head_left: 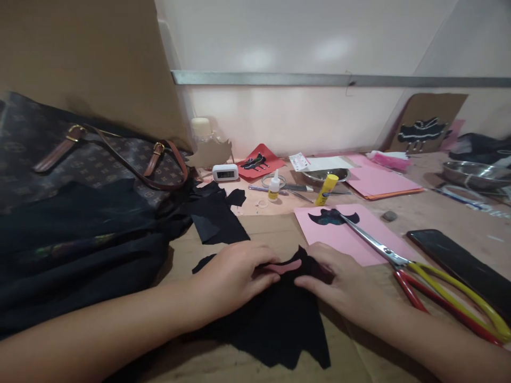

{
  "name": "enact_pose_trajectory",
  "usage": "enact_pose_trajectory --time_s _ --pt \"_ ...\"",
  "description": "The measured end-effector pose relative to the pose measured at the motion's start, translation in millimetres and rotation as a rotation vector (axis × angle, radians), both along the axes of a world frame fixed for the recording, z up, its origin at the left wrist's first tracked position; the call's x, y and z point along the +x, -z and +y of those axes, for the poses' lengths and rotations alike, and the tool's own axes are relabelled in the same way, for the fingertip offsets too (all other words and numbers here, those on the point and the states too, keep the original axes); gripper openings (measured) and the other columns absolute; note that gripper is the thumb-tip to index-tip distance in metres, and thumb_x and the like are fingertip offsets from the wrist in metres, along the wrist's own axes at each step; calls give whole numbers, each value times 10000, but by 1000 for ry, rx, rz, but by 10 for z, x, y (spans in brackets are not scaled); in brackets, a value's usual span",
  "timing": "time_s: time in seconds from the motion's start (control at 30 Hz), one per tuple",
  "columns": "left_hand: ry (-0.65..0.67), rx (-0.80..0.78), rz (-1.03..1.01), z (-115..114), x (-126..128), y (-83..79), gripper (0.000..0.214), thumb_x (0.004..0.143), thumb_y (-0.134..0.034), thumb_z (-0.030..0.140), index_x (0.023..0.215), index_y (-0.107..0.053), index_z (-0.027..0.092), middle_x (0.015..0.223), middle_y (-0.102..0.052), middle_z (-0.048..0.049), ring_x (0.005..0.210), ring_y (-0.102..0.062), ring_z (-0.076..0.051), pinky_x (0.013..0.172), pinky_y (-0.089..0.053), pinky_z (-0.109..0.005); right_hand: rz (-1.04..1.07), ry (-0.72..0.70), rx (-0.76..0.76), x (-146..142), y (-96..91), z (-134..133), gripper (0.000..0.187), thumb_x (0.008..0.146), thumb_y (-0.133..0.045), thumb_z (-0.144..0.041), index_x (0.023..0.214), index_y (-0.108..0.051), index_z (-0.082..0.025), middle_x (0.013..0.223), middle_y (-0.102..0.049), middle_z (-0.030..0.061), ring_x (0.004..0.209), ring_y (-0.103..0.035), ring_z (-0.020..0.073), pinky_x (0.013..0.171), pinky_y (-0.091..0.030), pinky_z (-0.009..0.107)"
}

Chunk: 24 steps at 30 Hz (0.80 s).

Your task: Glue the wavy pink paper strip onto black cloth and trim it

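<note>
A ragged piece of black fabric (285,324) lies over brown cardboard (351,356) in front of me. A small pink cutout (290,266) with a wavy edge sits against the upper part of the fabric. My left hand (239,274) pinches the fabric and the cutout's left end between thumb and fingers. On the other side, my right hand (335,279) grips the fabric's upper right edge, its fingertips partly hidden behind the cloth. Scissors (389,255) with red and yellow handles rest at the right, their tips on a black bat-shaped cutout (333,217).
Pink paper (379,247) lies under the bat shape, beside a black phone (459,266). A glue stick (326,190), a small glue bottle (273,187) and a white digital clock (225,173) stand behind. Black fabric scraps (219,221) and a brown handbag (96,154) occupy the left.
</note>
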<state>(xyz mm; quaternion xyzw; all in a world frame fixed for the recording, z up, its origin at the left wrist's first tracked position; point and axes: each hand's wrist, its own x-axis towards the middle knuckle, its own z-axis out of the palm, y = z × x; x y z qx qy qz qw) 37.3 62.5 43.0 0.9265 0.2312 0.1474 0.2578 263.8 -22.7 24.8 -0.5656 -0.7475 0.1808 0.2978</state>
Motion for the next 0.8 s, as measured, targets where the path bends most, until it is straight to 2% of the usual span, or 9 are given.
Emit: enact_pose_trajectory --time_s 0.1,0.2,0.3,0.37,0.43,0.57,0.67,0.73,0.8 --pt "-9 7 100 48 -54 -50 112 847 -711 160 947 -691 205 894 -736 4 773 -675 -171 649 -465 -237 -45 17 41 41 -53 21 53 939 -638 -229 908 -679 -215 863 -731 42 795 -694 214 702 -579 344" --pt "16 111 120 106 -155 -167 153 853 -666 98 945 -705 214 876 -736 12 768 -681 -164 668 -482 -238 -50 37 302 106 -163 -33 55 948 -622 -193 949 -650 -240 855 -724 26 776 -680 209 687 -562 340" --pt "8 506 -72 164 -273 -316 209 941 -558 91 1030 -709 205 990 -736 -40 907 -669 -196 824 -499 -304 -229 -159 600 164 -296 -148 162 972 -569 -149 1053 -659 -256 949 -768 30 932 -680 225 985 -490 434" --pt "83 775 -186 215 -333 -362 263 967 -516 79 1135 -677 202 1084 -728 -62 993 -648 -207 933 -470 -353 -397 -289 673 173 -340 -207 235 998 -514 -132 1138 -674 -232 1097 -782 47 1082 -653 231 1158 -351 464" --pt "133 858 -147 276 -362 -325 285 979 -492 80 1177 -658 202 1128 -723 -66 1032 -642 -206 992 -452 -374 -480 -350 672 151 -320 -214 303 1010 -451 -84 1159 -690 -197 1193 -764 58 1182 -610 228 1213 -292 470" --pt "134 672 152 315 -352 -149 311 952 -501 89 1194 -682 162 1210 -710 -113 1175 -623 -262 1097 -417 -462 -472 -431 575 43 -178 -104 316 1011 -416 -60 1025 -717 -157 1140 -768 91 1147 -631 241 1166 -396 490" --pt "184 460 168 169 -335 -165 355 904 -570 96 1231 -678 183 1289 -672 -103 1222 -593 -264 1105 -421 -436 -405 -478 454 -22 -103 -35 257 1013 -465 -104 979 -712 -166 1118 -765 77 1118 -638 243 1169 -396 490" --pt "226 270 122 29 -318 -236 269 924 -651 268 1182 -685 200 1213 -684 -80 1118 -628 -237 1002 -490 -371 -333 -468 384 -39 -81 -22 179 1000 -535 -157 999 -714 -170 1118 -758 73 1119 -626 247 1166 -390 490" --pt "245 133 113 -89 -290 -274 423 856 -725 545 1108 -696 206 1117 -687 -71 1002 -642 -236 875 -527 -350 -261 -440 305 -45 -71 -22 145 988 -577 -193 1015 -718 -171 1112 -744 79 1106 -618 243 1138 -409 479"
